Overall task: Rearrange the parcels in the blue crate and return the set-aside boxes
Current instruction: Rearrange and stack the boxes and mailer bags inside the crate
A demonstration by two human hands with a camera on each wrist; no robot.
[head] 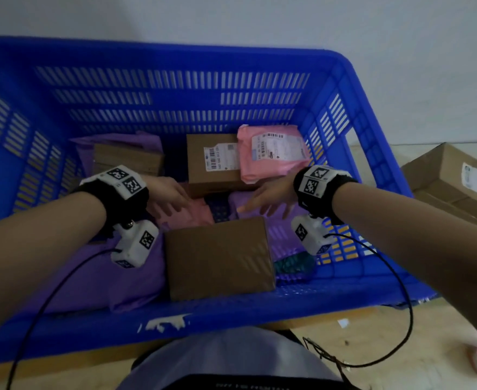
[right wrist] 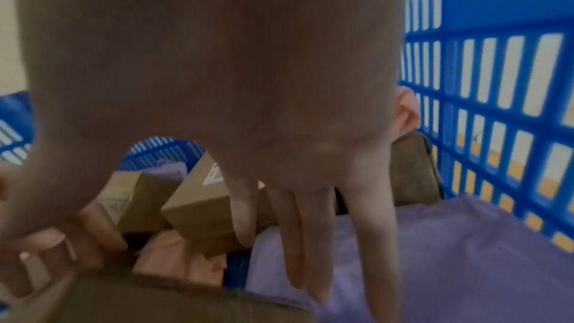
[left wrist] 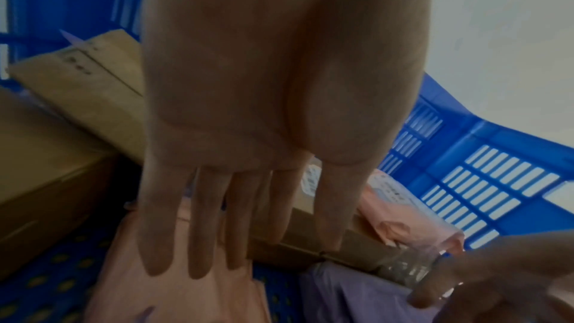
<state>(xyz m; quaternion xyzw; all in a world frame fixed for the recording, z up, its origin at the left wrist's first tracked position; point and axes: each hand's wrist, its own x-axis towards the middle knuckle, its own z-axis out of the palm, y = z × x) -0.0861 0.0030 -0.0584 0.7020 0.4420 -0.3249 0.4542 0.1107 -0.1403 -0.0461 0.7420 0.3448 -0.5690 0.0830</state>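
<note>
The blue crate (head: 175,54) holds several parcels. A plain brown box (head: 217,257) lies near its front wall. A labelled brown box (head: 212,161) and a pink mailer (head: 271,156) sit at the back right, another brown box (head: 127,159) on purple bags at the back left. My left hand (head: 170,198) is open, its straight fingers (left wrist: 198,230) over a pink bag (left wrist: 174,286) on the crate floor. My right hand (head: 268,198) is open too, its fingers (right wrist: 298,237) spread above a purple bag (right wrist: 450,254). Neither hand holds anything.
A large brown carton (head: 454,178) with a white label lies on the floor outside the crate, to the right. A purple bag (head: 91,277) fills the crate's front left corner. A teal and purple bubble mailer (head: 293,266) lies by the front right wall.
</note>
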